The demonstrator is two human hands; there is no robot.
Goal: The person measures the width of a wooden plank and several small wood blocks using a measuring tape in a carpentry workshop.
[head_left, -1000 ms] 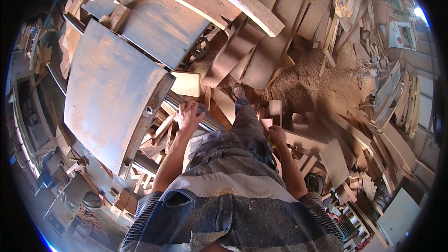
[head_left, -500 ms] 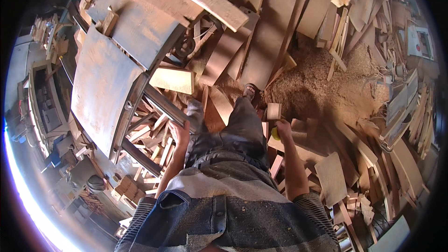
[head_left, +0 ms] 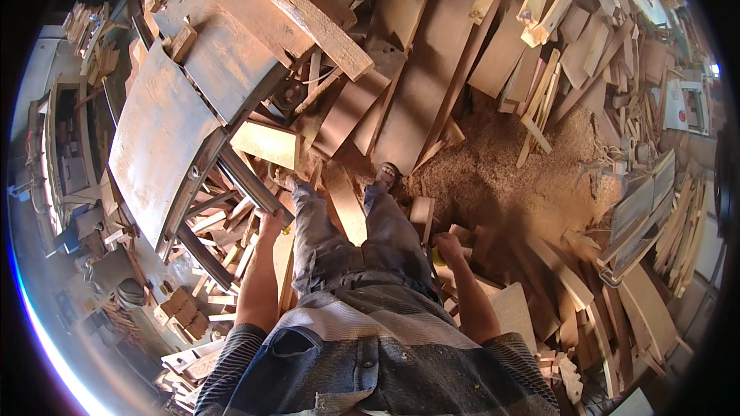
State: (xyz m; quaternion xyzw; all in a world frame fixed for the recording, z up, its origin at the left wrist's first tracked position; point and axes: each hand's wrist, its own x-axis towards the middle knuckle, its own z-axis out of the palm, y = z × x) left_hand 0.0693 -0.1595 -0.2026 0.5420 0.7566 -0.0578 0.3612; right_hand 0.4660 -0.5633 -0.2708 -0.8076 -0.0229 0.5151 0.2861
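My left hand is closed at the near end of a dark metal rail, which sticks out from the saw table. A tiny yellow bit shows beside that hand, too small to name. On the other side of my legs, my right hand is closed around a small rounded yellow object, mostly covered by the fingers. A short wood block lies just beyond it. Long thick planks rest across the far end of the metal table, with a small wood block on its top.
Wide boards lean and lie ahead of my feet. A sawdust heap spreads to the right, with stacked strips beyond. Offcuts fill the space under the table, and a pale board lies between my legs.
My view has shifted, so the boards and sawdust sit further left. My left hand remains at the rail's end, its fingers more closed. The right hand still holds the yellow object.
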